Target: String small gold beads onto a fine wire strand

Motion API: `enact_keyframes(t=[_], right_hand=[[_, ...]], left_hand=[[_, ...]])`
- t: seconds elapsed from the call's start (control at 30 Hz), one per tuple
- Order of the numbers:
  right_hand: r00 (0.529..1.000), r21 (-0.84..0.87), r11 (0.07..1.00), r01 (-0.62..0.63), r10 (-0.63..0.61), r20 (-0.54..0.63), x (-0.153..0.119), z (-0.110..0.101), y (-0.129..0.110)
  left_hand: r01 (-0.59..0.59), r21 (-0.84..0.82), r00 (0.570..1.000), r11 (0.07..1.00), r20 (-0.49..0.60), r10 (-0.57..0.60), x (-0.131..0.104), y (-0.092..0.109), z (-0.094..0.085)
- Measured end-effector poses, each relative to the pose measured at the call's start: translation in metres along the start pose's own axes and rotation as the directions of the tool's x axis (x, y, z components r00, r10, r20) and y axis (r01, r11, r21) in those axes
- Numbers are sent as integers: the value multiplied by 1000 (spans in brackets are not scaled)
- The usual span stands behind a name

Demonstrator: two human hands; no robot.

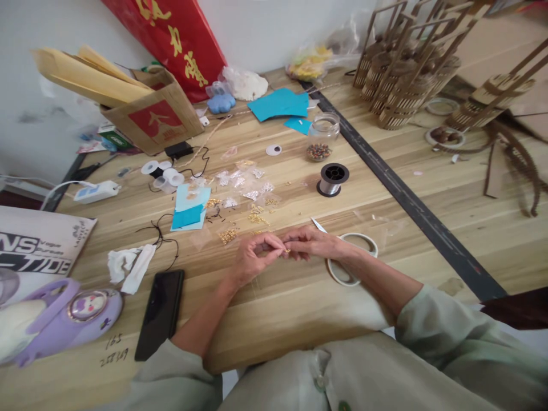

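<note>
My left hand (pixel 257 257) and my right hand (pixel 312 242) meet above the table's front part, fingertips almost touching. A tiny gold bead (pixel 287 251) shows at the pinched fingers of my right hand. The fingers of my left hand are pinched too; a faint clear thread (pixel 256 285) hangs below that hand. Just beyond lie piles of gold beads (pixel 228 236) and small bags of silvery pieces (pixel 252 194). Under my right wrist are a white tape roll (pixel 342 281) and the tip of a pointed blade (pixel 318 225).
A spool of clear line (pixel 331 181) and a jar of beads (pixel 320 149) stand farther back. To the left are a black phone (pixel 160 314), blue cards (pixel 188 216) and a purple case (pixel 77 319). A black strip (pixel 398 194) crosses the right; bamboo baskets (pixel 402 80) stand beyond.
</note>
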State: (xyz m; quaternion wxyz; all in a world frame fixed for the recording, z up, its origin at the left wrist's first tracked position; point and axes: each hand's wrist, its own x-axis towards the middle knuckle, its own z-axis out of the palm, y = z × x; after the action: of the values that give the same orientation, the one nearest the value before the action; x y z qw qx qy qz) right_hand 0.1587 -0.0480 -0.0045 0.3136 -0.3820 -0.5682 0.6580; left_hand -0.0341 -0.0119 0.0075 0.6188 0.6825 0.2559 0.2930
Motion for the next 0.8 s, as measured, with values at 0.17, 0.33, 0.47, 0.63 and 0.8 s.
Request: enact_keyframes(t=[0.17,0.33,0.47,0.63,0.8], right_hand=[[998,44,999,-32,33,-43,0,-2,-1],[998,51,998,-27,30,-55,0,-4,-2],[998,45,999,-27,29,-55,0,-5,-1],[997,15,1000,-24,25,-67,1,-4,1],[992,-34,999,-13,9,-127,0,-2,4]], left_hand=[[-50,12,999,999,-13,50,0,-4,-2],[-147,109,988,983,-22,151,0,-6,-3],[-247,248,966,937,-6,257,0,-6,-2],[-361,362,926,859,30,376,-1,-7,0],[-411,410,900,814,43,433,-1,-10,0]])
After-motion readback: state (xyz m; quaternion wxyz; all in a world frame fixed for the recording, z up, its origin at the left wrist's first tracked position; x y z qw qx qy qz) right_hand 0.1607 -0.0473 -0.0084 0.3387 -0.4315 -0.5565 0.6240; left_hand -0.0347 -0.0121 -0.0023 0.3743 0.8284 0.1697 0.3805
